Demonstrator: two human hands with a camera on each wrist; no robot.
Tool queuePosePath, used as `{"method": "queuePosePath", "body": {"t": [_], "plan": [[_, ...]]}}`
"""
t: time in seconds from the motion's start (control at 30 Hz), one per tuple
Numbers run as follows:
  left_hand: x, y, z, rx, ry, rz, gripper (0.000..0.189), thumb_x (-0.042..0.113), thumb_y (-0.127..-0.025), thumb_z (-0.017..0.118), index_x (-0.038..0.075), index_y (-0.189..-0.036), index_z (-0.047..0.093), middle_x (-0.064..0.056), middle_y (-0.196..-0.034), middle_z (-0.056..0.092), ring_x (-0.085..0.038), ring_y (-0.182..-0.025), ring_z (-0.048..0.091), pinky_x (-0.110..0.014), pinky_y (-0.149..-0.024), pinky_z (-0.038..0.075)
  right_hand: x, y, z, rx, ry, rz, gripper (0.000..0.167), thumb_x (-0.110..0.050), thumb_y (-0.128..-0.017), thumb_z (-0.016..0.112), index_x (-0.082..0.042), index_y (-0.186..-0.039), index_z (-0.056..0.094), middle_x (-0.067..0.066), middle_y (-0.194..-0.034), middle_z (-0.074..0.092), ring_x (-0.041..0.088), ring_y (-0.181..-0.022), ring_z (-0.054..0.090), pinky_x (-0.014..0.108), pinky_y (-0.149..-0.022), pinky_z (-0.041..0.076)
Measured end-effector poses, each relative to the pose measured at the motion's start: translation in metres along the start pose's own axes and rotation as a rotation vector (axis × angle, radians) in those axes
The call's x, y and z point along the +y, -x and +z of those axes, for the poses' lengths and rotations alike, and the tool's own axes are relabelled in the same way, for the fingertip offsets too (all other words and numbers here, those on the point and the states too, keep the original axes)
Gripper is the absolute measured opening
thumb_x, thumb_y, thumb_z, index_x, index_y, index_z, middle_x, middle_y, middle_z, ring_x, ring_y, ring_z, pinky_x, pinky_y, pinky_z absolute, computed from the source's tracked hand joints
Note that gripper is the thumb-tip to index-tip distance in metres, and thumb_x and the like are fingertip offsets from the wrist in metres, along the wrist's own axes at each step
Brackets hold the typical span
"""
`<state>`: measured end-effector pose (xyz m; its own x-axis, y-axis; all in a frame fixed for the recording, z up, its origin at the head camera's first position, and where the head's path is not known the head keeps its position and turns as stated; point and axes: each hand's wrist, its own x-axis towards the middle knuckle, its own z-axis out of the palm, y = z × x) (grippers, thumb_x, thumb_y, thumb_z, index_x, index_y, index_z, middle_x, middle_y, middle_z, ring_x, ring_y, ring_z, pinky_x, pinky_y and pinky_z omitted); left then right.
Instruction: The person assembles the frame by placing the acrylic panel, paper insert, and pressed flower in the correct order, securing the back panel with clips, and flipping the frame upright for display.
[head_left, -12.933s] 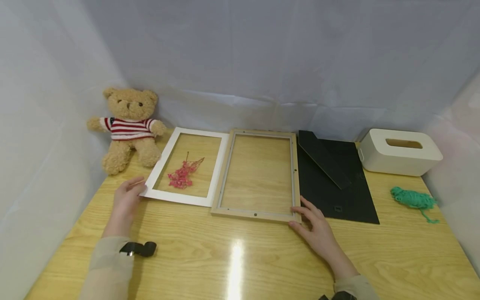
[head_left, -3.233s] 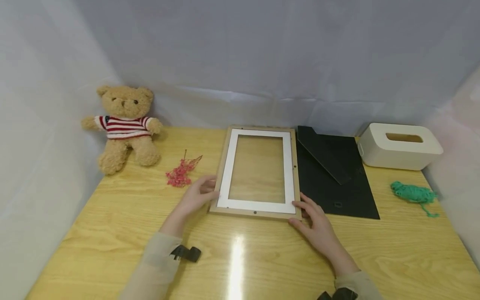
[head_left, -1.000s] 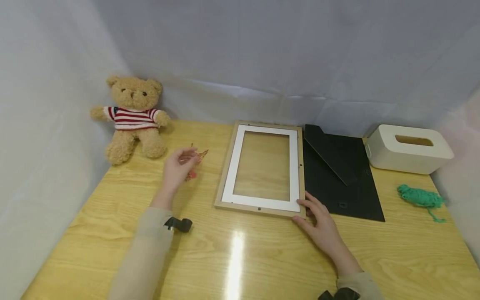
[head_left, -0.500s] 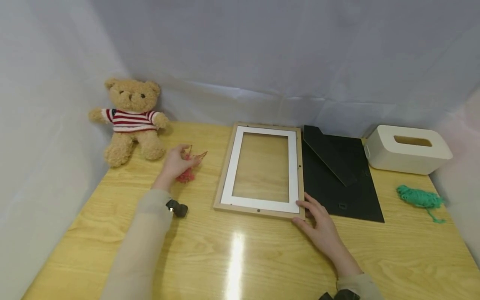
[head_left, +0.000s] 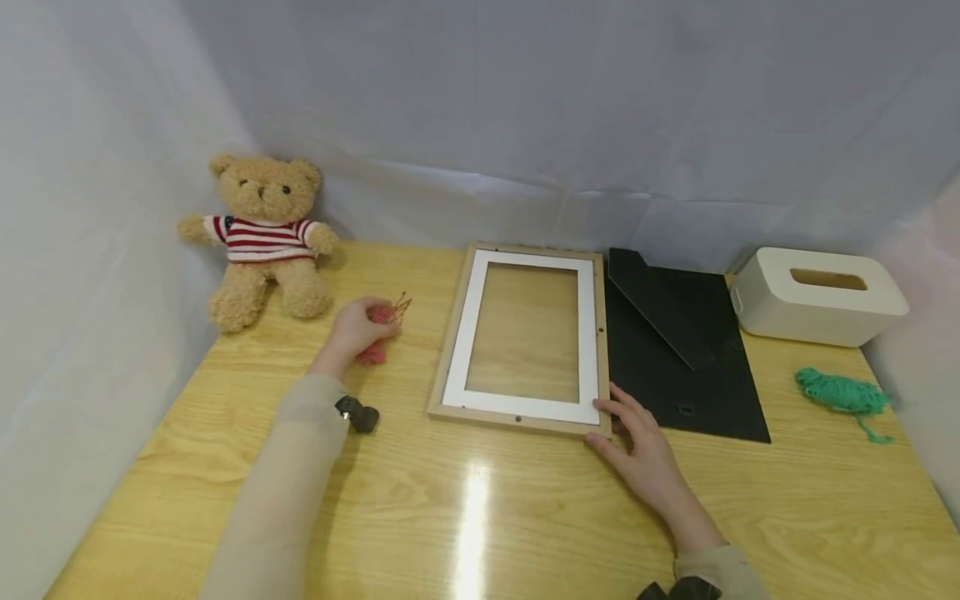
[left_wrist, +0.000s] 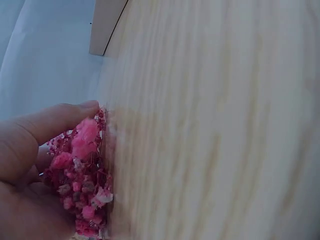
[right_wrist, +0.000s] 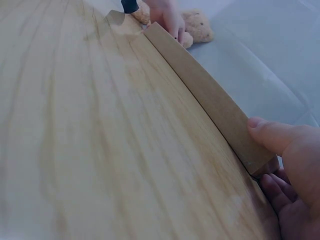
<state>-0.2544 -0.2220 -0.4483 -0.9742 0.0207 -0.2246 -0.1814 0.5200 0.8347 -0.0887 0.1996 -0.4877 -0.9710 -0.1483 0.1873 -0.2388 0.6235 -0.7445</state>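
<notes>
On the left, my left hand (head_left: 351, 333) pinches a small bunch of pink dried flowers (head_left: 372, 353) low over the table, its thin stems poking out past the fingertips. The left wrist view shows the fluffy blossoms (left_wrist: 82, 170) between thumb and fingers, right at the wood surface. In the middle lies a wooden picture frame (head_left: 446, 350) with a white mat (head_left: 525, 408) set inside it. My right hand (head_left: 643, 458) holds the frame's near right corner, thumb on the front edge and fingers along the right side; the right wrist view shows this grip on the wooden edge (right_wrist: 205, 95).
A black frame backing (head_left: 720, 392) with a folded-out stand lies right of the frame. Farther right are a white tissue box (head_left: 817, 312) and a green yarn bundle (head_left: 840, 392). A teddy bear (head_left: 266, 242) in a striped shirt sits at the back left.
Earlier the white mat went from around the flowers into the wooden frame. The left hand then moved to the flowers and gathered them into its grip. The right hand stayed at the frame's corner.
</notes>
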Motion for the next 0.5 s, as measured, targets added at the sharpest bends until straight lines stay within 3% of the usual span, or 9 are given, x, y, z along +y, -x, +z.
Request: {"method": "queuePosePath", "body": {"t": [0.17, 0.37, 0.5], "plan": [[0.0016, 0.0013, 0.0022, 0.005, 0.032, -0.003, 0.045, 0.007, -0.086, 0.07, 0.001, -0.129, 0.055, -0.019, -0.112, 0.059, -0.017, -0.048, 0.061, -0.034, -0.046, 0.055, 0.0001, -0.0001, 0.0006, 0.004, 0.006, -0.009, 0.044, -0.027, -0.086, 0.073, -0.014, -0.126, 0.059, 0.009, -0.148, 0.038, 0.025, -0.116, 0.048, 0.044, -0.088, 0.049], [0.0009, 0.0011, 0.0035, 0.036, -0.049, 0.068, 0.03, 0.007, -0.086, 0.07, -0.002, -0.114, 0.064, -0.022, -0.101, 0.065, -0.016, -0.042, 0.059, -0.028, -0.039, 0.049, 0.0003, 0.0003, 0.0005, 0.005, 0.007, -0.013, 0.044, -0.026, -0.085, 0.073, -0.014, -0.125, 0.06, 0.009, -0.148, 0.037, 0.025, -0.117, 0.047, 0.043, -0.088, 0.05], [-0.0014, 0.0002, 0.0033, 0.053, -0.06, 0.067, 0.03, 0.009, -0.086, 0.07, -0.001, -0.115, 0.066, -0.022, -0.1, 0.067, -0.016, -0.04, 0.057, -0.027, -0.036, 0.047, 0.0, 0.0003, 0.0003, 0.0, 0.007, -0.01, 0.044, -0.027, -0.086, 0.073, -0.014, -0.126, 0.059, 0.009, -0.149, 0.037, 0.025, -0.117, 0.047, 0.043, -0.088, 0.05]]}}
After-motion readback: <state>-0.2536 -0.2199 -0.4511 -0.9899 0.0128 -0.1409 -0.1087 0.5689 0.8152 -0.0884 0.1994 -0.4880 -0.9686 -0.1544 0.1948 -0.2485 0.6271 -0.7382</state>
